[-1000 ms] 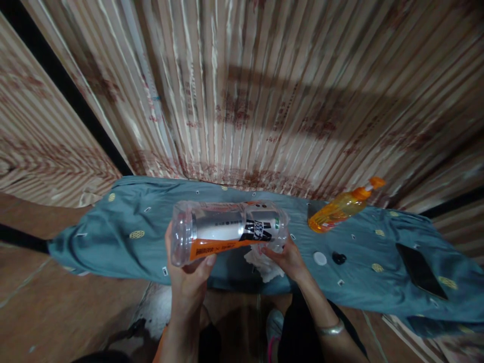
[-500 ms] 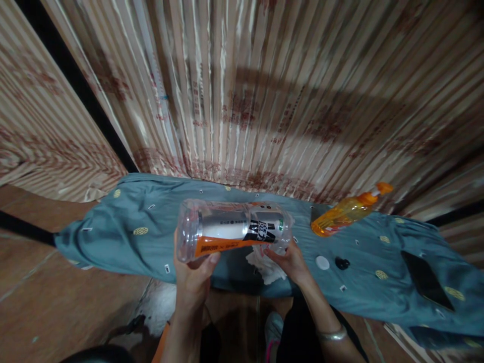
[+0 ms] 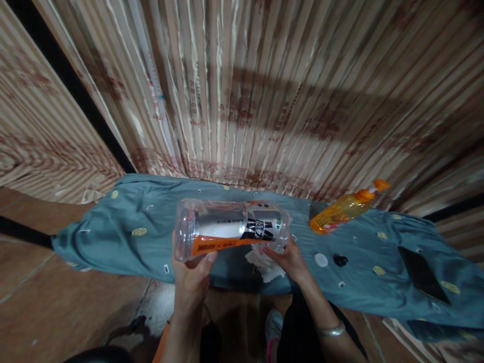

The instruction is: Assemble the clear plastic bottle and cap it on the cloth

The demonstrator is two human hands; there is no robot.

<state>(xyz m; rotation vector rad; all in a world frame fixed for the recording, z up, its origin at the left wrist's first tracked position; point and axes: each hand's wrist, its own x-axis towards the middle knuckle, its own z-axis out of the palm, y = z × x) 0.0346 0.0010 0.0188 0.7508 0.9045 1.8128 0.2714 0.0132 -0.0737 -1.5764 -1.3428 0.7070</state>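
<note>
A large clear plastic bottle [image 3: 223, 224] with a silver, orange and black label lies sideways in the air above the cloth. My left hand [image 3: 193, 272] grips its base end from below, thumb along the near side. At the other end my right hand [image 3: 289, 259] is closed around the neck end, its far fingers hidden behind the bottle. A crumpled white tissue [image 3: 266, 266] lies on the cloth under the bottle, close to the right hand.
The teal patterned cloth [image 3: 124, 252] covers a long narrow surface. To the right stand an orange pump bottle [image 3: 342, 212], a white round lid [image 3: 321, 260], a small black object [image 3: 341, 259] and a black phone [image 3: 423, 275]. A striped curtain [image 3: 234, 91] hangs behind.
The hands and bottle keep nearly the same pose. The whole view has shifted very slightly, with things appearing a little further left.
</note>
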